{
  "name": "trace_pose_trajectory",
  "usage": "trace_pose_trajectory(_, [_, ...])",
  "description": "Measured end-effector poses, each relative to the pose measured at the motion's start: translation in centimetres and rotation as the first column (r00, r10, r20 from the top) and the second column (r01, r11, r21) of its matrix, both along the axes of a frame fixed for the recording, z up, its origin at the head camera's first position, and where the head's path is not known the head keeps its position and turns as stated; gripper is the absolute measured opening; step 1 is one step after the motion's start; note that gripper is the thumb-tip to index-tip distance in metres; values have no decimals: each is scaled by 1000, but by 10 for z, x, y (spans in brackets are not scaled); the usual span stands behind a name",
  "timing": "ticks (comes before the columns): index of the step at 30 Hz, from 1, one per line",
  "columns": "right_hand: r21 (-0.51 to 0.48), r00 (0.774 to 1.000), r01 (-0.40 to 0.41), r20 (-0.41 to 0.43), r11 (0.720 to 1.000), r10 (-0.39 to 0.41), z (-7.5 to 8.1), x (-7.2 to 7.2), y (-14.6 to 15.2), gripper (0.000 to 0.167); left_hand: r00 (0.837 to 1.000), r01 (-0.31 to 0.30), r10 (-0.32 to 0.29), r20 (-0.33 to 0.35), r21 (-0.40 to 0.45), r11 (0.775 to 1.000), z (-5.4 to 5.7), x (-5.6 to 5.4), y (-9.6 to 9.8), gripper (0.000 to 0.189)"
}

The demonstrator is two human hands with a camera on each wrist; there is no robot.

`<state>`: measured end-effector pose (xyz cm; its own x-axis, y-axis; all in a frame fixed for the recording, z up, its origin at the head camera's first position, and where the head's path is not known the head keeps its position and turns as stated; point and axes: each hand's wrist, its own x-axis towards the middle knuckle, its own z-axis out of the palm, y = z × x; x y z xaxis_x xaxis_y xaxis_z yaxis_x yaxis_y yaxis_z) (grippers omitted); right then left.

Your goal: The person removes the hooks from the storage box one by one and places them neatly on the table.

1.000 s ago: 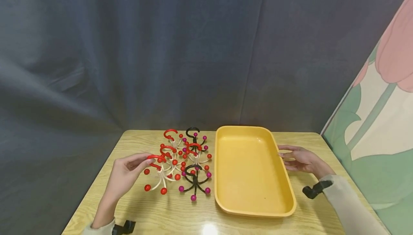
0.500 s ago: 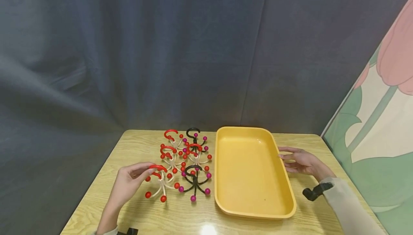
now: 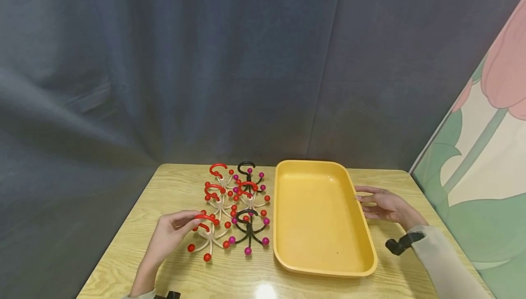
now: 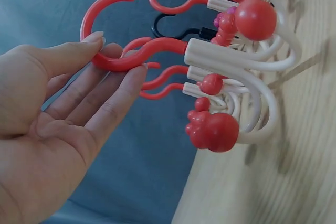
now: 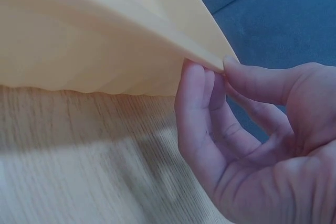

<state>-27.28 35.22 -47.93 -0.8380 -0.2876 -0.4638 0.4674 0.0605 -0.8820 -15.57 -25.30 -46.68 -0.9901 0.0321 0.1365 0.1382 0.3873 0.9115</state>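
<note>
My left hand (image 3: 170, 235) pinches the red hook of a white claw-shaped hanger (image 4: 205, 56) with red balls on its curved arms. The hanger stands upright at the front left of the group; whether its balls touch the table I cannot tell. Just behind are three like it, among them a white hanger (image 3: 219, 205) with a red hook. Two are black with purple balls, the nearer black hanger (image 3: 249, 231) standing beside the held one. On the far side, my right hand (image 3: 384, 207) pinches the right rim of a yellow tray (image 3: 320, 230) between thumb and fingers.
All of this is on a light wooden table (image 3: 193, 280). A dark curtain (image 3: 246, 70) hangs behind its back edge. On the right stands a panel (image 3: 472, 162) painted with a pink flower.
My left hand has moved down and to the right with the white hanger, bringing it closer to the other hangers. The right hand has stayed at the tray's rim.
</note>
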Motion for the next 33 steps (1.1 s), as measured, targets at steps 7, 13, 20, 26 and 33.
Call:
trace_pose_trajectory(7, [-3,1000,0,-2,1000,0,0,0,0,45,999,-27,27,35,-5,1000,-4,-4,1,25])
trace_pose_trajectory(13, [5,1000,2,-5,1000,-2,1,0,-1,41,998,-30,29,57,17,999,-4,-4,1,25])
trace_pose_trajectory(20, [-11,1000,2,6,1000,-2,1,1,0,34,998,-28,26,59,30,999,-5,-4,1,23])
trace_pose_trajectory(26, [-27,1000,-1,13,1000,1,1,2,1,31,998,-25,23,61,30,999,-7,-4,1,25])
trace_pose_trajectory(33, [-9,1000,-11,3,1000,11,2,2,-1,35,998,-24,21,52,53,998,-9,-4,0,27])
